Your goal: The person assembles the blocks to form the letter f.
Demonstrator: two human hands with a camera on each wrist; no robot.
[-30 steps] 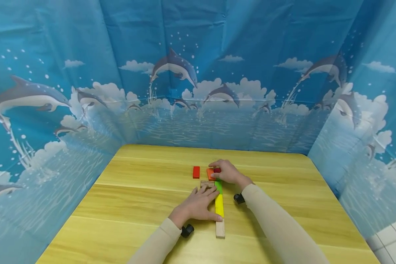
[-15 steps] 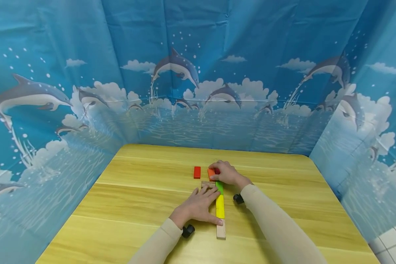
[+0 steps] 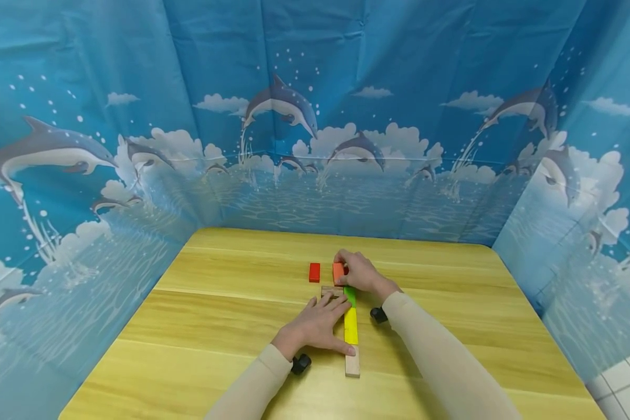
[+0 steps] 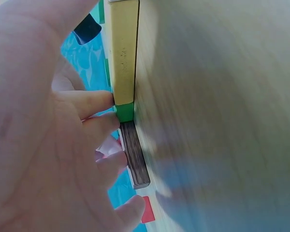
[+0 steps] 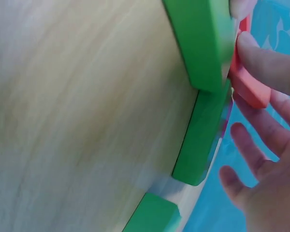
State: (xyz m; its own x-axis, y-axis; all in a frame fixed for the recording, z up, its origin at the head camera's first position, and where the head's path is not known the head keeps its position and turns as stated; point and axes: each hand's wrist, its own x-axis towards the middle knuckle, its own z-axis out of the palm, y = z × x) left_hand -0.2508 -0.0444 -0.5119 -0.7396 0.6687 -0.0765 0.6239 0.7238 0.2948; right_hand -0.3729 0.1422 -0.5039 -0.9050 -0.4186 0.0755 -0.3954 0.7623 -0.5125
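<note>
My right hand [image 3: 361,273] pinches an orange block [image 3: 338,274] between thumb and fingers at the far end of a line of blocks. In the right wrist view the orange block [image 5: 251,88] overlaps the top of a green-sided block [image 5: 203,135]. My left hand [image 3: 317,328] spreads over the line, its fingertips on a brown wood-grain block [image 3: 331,290] and a green block [image 3: 349,296]. Its thumb touches the near part, where a yellow block [image 3: 350,326] meets a pale wooden block [image 3: 352,366]. A dark red piece beside the orange block is mostly hidden by the right hand.
A red block [image 3: 314,272] lies apart, left of the orange one. Another green block [image 5: 153,215] shows low in the right wrist view. Behind the yellow wood-grain table [image 3: 215,303] hangs a blue dolphin curtain [image 3: 315,192].
The orange block in my right hand has straightened from a slight tilt and shifted a little away from me. My left hand keeps its place on the blocks.
</note>
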